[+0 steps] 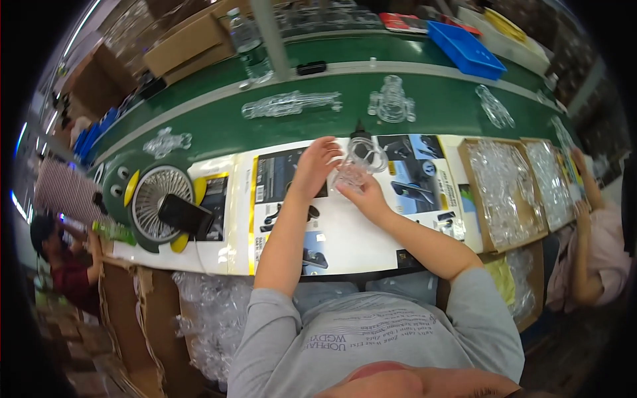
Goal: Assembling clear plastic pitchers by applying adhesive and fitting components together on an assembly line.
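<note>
A clear plastic piece (350, 176) with a rounded, see-through body is in my right hand (367, 199), whose thumb and fingers close on its near end. Just beyond it are clear loops (369, 154) and a dark pointed tip (359, 130); whether they join the held piece I cannot tell. My left hand (317, 164) is beside the piece on its left, fingers stretched out and slightly apart. Both hands are above a board covered with printed sheets (345, 235). Similar clear plastic pieces lie farther off on the green belt, one long (290, 104) and one rounded (393, 101).
At left stands a penguin-shaped fan (125, 199) with a phone (185, 215) against it. A box of clear parts (507, 192) is at right; bagged parts (215, 325) sit below left. A bottle (249, 46) and blue tray (464, 50) are behind. Co-workers sit on both sides.
</note>
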### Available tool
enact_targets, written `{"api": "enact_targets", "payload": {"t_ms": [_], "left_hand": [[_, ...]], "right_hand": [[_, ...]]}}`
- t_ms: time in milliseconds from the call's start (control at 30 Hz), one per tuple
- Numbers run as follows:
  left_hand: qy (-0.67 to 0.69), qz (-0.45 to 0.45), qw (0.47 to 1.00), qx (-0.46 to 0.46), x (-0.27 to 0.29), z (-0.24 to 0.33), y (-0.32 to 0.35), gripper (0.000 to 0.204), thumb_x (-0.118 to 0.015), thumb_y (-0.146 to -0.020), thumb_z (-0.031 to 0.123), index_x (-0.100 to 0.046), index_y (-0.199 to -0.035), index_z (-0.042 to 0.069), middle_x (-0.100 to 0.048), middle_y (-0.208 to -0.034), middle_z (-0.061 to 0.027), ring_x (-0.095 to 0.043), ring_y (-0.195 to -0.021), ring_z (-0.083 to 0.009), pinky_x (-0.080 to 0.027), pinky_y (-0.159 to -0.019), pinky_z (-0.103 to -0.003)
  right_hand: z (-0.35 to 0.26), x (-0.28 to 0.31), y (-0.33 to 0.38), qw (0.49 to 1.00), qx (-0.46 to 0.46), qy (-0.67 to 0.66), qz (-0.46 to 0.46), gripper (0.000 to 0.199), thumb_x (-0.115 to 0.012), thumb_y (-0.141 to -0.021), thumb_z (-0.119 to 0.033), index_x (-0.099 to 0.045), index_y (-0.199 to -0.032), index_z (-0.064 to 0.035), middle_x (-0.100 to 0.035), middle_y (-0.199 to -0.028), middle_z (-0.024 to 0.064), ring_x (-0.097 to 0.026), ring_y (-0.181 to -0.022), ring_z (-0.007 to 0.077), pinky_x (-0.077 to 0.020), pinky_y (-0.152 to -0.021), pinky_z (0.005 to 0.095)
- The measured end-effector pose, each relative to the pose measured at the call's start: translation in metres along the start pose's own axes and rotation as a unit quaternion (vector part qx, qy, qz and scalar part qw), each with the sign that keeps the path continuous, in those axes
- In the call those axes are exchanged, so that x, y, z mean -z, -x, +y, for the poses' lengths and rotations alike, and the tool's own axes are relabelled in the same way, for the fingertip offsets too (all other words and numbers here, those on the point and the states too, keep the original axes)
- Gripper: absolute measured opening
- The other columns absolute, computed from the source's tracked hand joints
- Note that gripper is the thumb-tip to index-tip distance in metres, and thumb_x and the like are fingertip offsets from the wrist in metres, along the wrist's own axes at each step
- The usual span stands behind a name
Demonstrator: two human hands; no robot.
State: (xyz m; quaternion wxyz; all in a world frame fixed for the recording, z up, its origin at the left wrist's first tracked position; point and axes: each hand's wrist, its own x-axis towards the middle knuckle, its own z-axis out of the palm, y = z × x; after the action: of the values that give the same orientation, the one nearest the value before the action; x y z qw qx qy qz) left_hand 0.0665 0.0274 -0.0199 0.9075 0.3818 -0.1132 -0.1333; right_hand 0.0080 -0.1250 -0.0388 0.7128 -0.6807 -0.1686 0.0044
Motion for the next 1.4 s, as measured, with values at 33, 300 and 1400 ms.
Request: {"api": "enact_targets", "payload": {"t_ms": [33, 300, 1400], "left_hand": [[0.014, -0.007, 1.000, -0.021, 0.008, -0.002, 0.000, 0.033, -0.046, -0.090, 0.030, -0.049, -0.112, 0.006, -0.055, -0.101, -0.0073, -0.053, -0.090, -0.0185, -0.044, -0.080, -0.032], [0.099, 0.041, 0.994, 0.014, 0.028, -0.007, -0.001, 0.031, -0.046, -0.091, 0.031, -0.050, -0.109, 0.007, -0.058, -0.092, -0.0055, -0.054, -0.083, -0.0174, -0.045, -0.076, -0.032], [0.167, 0.051, 0.984, -0.041, 0.009, 0.020, 0.007, 0.023, -0.050, -0.089, 0.022, -0.055, -0.104, 0.006, -0.059, -0.090, -0.0047, -0.056, -0.083, -0.0179, -0.045, -0.076, -0.032]], "right_hand": [[-0.004, 0.001, 0.001, 1.000, 0.001, 0.002, 0.016, 0.039, -0.064, -0.080, -0.013, -0.050, -0.115, -0.0028, -0.055, -0.110, 0.0052, -0.052, -0.100, 0.0115, -0.0401, -0.088, 0.0266], [-0.021, 0.052, -0.045, 0.945, -0.078, -0.278, 0.151, 0.027, -0.062, -0.081, -0.024, -0.054, -0.099, -0.0048, -0.061, -0.103, 0.0055, -0.055, -0.090, 0.0127, -0.0429, -0.080, 0.0267], [-0.096, 0.099, -0.119, 0.826, 0.051, -0.560, -0.037, 0.037, -0.049, -0.085, -0.024, -0.052, -0.104, 0.0073, -0.049, -0.119, 0.0224, -0.051, -0.106, 0.0326, -0.0426, -0.091, 0.0371]]}}
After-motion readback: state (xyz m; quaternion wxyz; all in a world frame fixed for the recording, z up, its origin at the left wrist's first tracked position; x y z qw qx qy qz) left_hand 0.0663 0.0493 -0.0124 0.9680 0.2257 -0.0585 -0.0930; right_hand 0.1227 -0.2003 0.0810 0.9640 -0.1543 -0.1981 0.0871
